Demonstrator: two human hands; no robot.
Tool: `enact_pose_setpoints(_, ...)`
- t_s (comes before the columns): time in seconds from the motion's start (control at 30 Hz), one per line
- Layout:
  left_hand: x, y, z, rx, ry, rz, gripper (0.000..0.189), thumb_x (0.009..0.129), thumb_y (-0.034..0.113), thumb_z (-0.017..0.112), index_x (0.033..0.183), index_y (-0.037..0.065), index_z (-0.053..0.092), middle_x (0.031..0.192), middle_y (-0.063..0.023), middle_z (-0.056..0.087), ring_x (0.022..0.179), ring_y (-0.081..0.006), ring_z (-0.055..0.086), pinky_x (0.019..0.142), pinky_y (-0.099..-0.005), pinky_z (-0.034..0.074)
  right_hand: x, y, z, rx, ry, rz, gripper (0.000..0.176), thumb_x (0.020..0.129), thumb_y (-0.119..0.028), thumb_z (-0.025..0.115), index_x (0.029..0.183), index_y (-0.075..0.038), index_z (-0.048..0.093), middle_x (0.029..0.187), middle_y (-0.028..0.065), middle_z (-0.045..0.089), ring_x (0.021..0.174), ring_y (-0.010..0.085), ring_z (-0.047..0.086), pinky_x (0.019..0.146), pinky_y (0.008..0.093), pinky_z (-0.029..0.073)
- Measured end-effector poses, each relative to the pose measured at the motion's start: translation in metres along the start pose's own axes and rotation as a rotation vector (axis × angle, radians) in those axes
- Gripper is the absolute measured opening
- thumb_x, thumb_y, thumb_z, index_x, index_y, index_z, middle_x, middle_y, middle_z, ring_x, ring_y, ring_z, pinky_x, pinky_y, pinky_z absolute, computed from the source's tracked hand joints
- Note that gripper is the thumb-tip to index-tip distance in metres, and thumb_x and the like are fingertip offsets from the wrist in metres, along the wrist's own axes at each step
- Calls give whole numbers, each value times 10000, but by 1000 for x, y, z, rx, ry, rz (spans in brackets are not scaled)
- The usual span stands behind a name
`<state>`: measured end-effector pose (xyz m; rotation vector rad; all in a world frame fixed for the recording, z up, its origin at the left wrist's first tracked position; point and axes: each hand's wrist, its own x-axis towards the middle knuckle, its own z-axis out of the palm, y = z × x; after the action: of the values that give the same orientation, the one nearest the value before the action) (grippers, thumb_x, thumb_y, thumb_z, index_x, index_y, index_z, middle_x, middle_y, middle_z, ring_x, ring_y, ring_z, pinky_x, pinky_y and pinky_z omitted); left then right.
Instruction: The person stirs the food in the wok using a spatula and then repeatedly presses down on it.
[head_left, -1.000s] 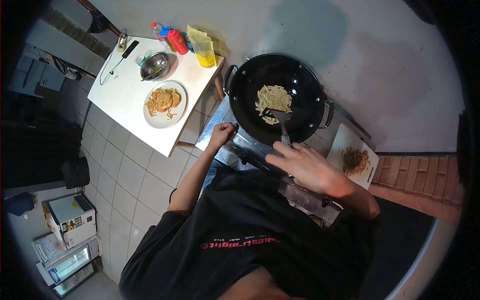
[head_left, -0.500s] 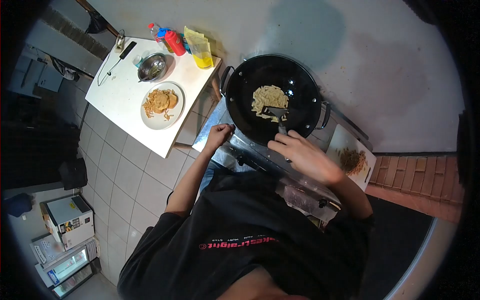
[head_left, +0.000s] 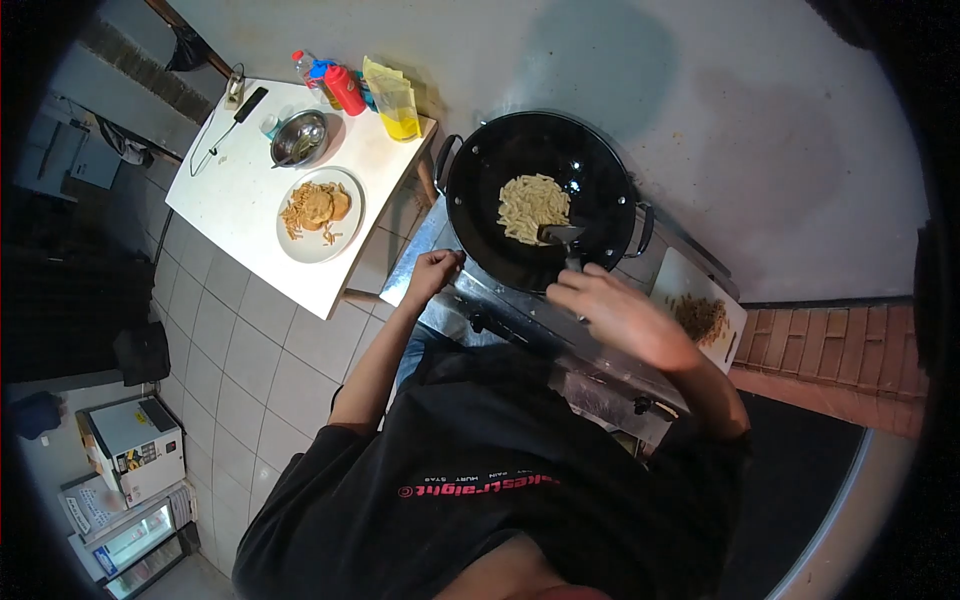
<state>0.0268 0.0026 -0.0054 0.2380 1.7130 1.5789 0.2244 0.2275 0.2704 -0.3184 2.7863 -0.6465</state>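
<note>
A black wok (head_left: 600, 190) with two loop handles sits on the metal stove (head_left: 510, 311). Pale short strips of food (head_left: 533, 208) lie heaped near its middle. My right hand (head_left: 612, 308) is closed round the handle of a spatula (head_left: 563, 234). The spatula's dark blade rests inside the wok at the lower right edge of the heap. My left hand (head_left: 436, 274) is curled into a fist by the wok's lower left side, near the stove's edge. What that fist holds, if anything, is hidden.
To the left, a white table (head_left: 250, 220) bears a plate (head_left: 290, 245) of browned food, a metal bowl (head_left: 300, 138), a red bottle (head_left: 345, 91) and a yellow pouch (head_left: 393, 105). Right of the stove lies a white board (head_left: 678, 275) with brown pieces (head_left: 699, 318).
The spatula blade has moved slightly right and down, out from over the strips. My right hand has shifted a little right. The left fist stays by the wok.
</note>
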Motion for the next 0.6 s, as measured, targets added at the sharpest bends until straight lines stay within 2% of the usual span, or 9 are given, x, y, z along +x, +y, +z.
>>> enact_pose_setpoints(0.07,-1,8,-1,6,5,11,318,957,244,587,715,52,663,600,51,565,494,-33,438,472,-222,307,5,12,-11,5,73,-3,329,791,69,600,1102,-36,591,1097,135,612,1001,331,586,897,410,488)
enact_pose_setpoints(0.13,0,6,-3,50,-10,-68,324,956,228,583,707,36,660,647,36,595,564,-42,482,534,-221,365,8,21,-35,267,258,26,148,887,24,565,1026,-26,573,915,131,630,840,288,630,778,387,498)
enact_pose_setpoints(0.2,0,8,3,22,16,-33,326,955,224,584,703,32,662,645,34,596,565,-46,485,538,-223,370,14,23,-53,276,371,97,65,962,-46,515,998,-22,563,756,111,592,702,226,613,687,358,480)
enact_pose_setpoints(0.23,-1,6,5,1,44,-3,329,954,220,585,699,28,664,644,31,597,567,-49,489,542,-225,374,17,30,-61,301,406,122,60,949,-46,518,987,-26,559,813,161,623,723,302,614,699,371,481)
enact_pose_setpoints(0.27,-1,5,5,-4,45,-3,329,954,220,585,699,28,664,644,31,597,567,-49,489,542,-225,374,22,40,-64,315,470,172,51,944,-48,531,986,-36,559,776,172,596,706,298,598,687,358,469)
enact_pose_setpoints(0.33,2,3,3,4,13,46,283,955,227,556,766,58,682,606,9,602,447,-53,476,412,-224,310,31,48,-76,288,514,399,57,935,-72,546,983,-42,557,733,181,571,680,306,578,684,373,466)
enact_pose_setpoints(0.43,1,3,3,-11,48,-22,338,952,233,599,687,35,667,564,45,547,474,-48,437,469,-232,313,47,71,-69,259,647,453,69,926,-99,551,970,-47,555,695,182,551,646,312,562,657,395,453)
enact_pose_setpoints(0.57,-2,9,5,-9,62,-33,342,952,236,599,680,39,664,563,44,546,481,-46,440,473,-231,316,57,83,-56,205,651,465,84,922,-121,548,967,-52,560,667,174,545,622,326,548,642,411,445)
enact_pose_setpoints(0.6,-4,12,5,4,63,-28,343,952,242,601,680,42,664,560,46,541,480,-44,434,472,-231,310,59,84,-51,240,659,492,73,924,-113,545,965,-56,564,657,158,542,604,295,534,629,398,436)
